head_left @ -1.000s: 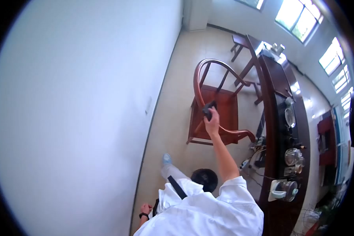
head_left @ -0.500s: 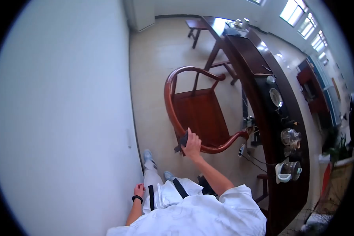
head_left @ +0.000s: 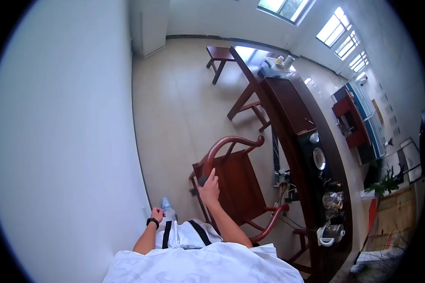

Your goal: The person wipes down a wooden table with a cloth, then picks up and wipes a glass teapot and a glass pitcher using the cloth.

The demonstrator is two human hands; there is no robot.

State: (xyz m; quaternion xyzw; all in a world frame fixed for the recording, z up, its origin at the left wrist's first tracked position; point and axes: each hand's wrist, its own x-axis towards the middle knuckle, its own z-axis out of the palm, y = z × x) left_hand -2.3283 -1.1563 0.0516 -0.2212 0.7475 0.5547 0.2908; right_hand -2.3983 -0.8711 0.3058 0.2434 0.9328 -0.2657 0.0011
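My right hand (head_left: 209, 188) presses a dark cloth (head_left: 203, 180) against the curved back rail of a red-brown wooden armchair (head_left: 236, 181). The cloth peeks out under my fingers at the rail's left bend. My left hand (head_left: 156, 214) hangs at my side near the white wall, fingers curled, holding nothing; a black band is on its wrist. The chair stands on pale floor tiles directly in front of me.
A long dark wooden tea table (head_left: 311, 160) runs along the right, carrying a glass teapot (head_left: 332, 199), a kettle (head_left: 329, 233), plates and cups. A wooden stool (head_left: 219, 54) stands at the far end. A white wall (head_left: 66, 132) is close on my left.
My right hand slid the cloth along the chair's back rail toward its left side. The view swung, so the chair now sits lower and nearer to me.
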